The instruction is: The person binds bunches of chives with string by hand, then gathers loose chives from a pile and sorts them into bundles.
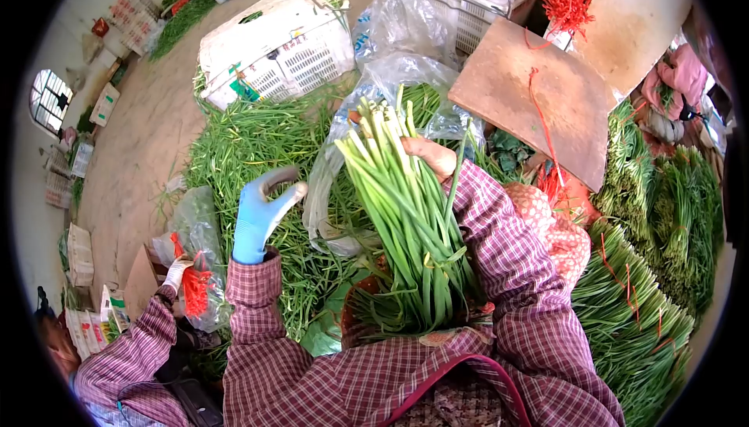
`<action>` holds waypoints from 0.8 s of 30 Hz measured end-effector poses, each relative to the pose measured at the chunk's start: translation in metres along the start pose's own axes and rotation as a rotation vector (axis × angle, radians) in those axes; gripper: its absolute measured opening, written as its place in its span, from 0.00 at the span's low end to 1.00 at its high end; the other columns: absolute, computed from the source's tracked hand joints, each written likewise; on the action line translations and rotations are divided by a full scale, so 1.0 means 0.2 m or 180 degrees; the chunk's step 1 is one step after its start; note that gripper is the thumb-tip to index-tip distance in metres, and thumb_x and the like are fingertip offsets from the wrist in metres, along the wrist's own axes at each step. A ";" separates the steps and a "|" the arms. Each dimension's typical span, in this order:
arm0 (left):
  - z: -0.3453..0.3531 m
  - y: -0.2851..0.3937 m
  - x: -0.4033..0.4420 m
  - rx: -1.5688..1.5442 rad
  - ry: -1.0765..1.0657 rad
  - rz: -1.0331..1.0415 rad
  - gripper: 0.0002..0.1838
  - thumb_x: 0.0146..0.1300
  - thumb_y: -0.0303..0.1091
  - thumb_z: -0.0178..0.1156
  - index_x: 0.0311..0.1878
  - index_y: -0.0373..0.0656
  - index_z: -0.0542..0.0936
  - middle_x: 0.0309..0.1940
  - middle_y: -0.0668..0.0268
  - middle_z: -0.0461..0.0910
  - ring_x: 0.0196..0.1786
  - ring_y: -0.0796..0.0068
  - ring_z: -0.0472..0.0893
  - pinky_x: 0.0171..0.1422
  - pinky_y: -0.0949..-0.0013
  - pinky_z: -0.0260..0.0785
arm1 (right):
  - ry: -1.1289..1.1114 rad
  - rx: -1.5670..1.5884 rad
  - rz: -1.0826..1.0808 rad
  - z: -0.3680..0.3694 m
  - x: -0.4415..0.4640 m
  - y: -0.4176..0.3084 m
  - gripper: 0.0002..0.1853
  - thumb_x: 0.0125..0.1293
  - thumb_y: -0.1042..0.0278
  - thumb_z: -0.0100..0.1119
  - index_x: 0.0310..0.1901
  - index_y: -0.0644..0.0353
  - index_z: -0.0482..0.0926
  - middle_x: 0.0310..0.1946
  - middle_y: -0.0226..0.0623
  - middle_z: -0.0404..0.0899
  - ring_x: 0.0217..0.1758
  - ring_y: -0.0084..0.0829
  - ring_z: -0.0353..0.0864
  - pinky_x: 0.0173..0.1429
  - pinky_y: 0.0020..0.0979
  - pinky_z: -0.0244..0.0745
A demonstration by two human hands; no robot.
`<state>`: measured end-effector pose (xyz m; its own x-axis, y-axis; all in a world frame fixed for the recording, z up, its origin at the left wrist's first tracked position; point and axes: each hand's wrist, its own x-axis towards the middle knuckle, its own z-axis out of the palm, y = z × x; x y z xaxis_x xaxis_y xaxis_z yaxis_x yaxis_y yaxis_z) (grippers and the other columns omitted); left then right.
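My right hand [433, 158], bare, is closed around a bunch of garlic chives [402, 216]. The pale stem ends point up and away, and the green leaves hang down toward my lap. My left hand [264, 208] wears a blue and white glove and stays apart from the bunch, to its left. Its thumb and fingers are spread in a C shape with nothing between them. Loose garlic chives [257, 142] lie heaped beneath and beyond that hand. A clear plastic bag [320, 193] lies between the heap and the bunch.
A white crate [281, 48] stands beyond the heap. To the right are a brown board [538, 99], red ties [567, 5] and stacked tied bunches [632, 325]. At lower left, a co-worker's gloved hand [177, 273] is by more red ties [197, 290].
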<state>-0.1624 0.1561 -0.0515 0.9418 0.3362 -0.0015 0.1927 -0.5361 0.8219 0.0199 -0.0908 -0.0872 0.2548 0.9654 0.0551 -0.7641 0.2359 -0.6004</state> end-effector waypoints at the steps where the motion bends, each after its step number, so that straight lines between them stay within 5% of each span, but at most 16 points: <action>1: 0.02 0.11 -0.02 -0.1069 -0.0232 0.0218 0.40 0.55 0.55 0.66 0.61 0.31 0.70 0.54 0.48 0.77 0.56 0.59 0.77 0.61 0.59 0.69 | 0.0115 -0.0206 -0.0006 0.04 0.01 0.00 0.29 0.64 0.65 0.61 0.65 0.62 0.65 0.53 0.41 0.77 0.51 0.30 0.81 0.55 0.33 0.79; 3: 0.15 0.23 -0.01 -0.2975 -0.0918 0.0368 0.47 0.57 0.51 0.66 0.70 0.29 0.56 0.64 0.48 0.67 0.65 0.57 0.69 0.67 0.56 0.64 | 0.0326 -0.0577 -0.0078 0.21 0.02 -0.04 0.27 0.63 0.66 0.63 0.63 0.61 0.68 0.53 0.38 0.78 0.52 0.29 0.80 0.57 0.31 0.77; 7: 0.32 0.41 -0.03 -0.2961 -0.0253 0.0693 0.29 0.59 0.34 0.63 0.62 0.35 0.67 0.54 0.61 0.75 0.55 0.70 0.75 0.63 0.67 0.65 | 0.0849 -0.1965 -0.0652 0.36 0.10 -0.01 0.25 0.62 0.64 0.65 0.58 0.61 0.72 0.50 0.33 0.79 0.51 0.24 0.77 0.59 0.27 0.71; 9: 0.34 0.43 0.01 -0.3348 -0.0083 0.0087 0.25 0.57 0.26 0.64 0.58 0.36 0.70 0.47 0.67 0.78 0.49 0.78 0.77 0.56 0.73 0.69 | 0.1051 -0.2295 -0.0803 0.39 0.10 -0.01 0.24 0.62 0.63 0.65 0.58 0.62 0.72 0.49 0.33 0.79 0.50 0.23 0.77 0.59 0.27 0.70; 18: 0.32 0.40 0.02 -0.3591 0.0221 -0.0285 0.20 0.56 0.24 0.62 0.53 0.38 0.73 0.41 0.66 0.79 0.42 0.76 0.79 0.52 0.71 0.72 | 0.1201 -0.1768 -0.0996 0.42 0.07 -0.07 0.18 0.61 0.72 0.64 0.53 0.63 0.75 0.45 0.33 0.80 0.49 0.23 0.77 0.56 0.27 0.71; 24: 0.29 0.47 0.03 -0.3280 0.0102 -0.0024 0.22 0.58 0.27 0.58 0.57 0.36 0.72 0.48 0.62 0.78 0.51 0.72 0.78 0.60 0.67 0.68 | 0.1247 -0.2530 -0.0982 0.44 0.12 -0.12 0.25 0.57 0.66 0.69 0.54 0.65 0.73 0.45 0.36 0.81 0.48 0.25 0.77 0.57 0.28 0.71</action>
<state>-0.1223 0.0628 -0.0079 0.9309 0.3653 -0.0060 -0.1454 0.3854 0.9112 -0.0084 -0.0637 -0.0021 0.6706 0.7326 0.1169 -0.0372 0.1906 -0.9810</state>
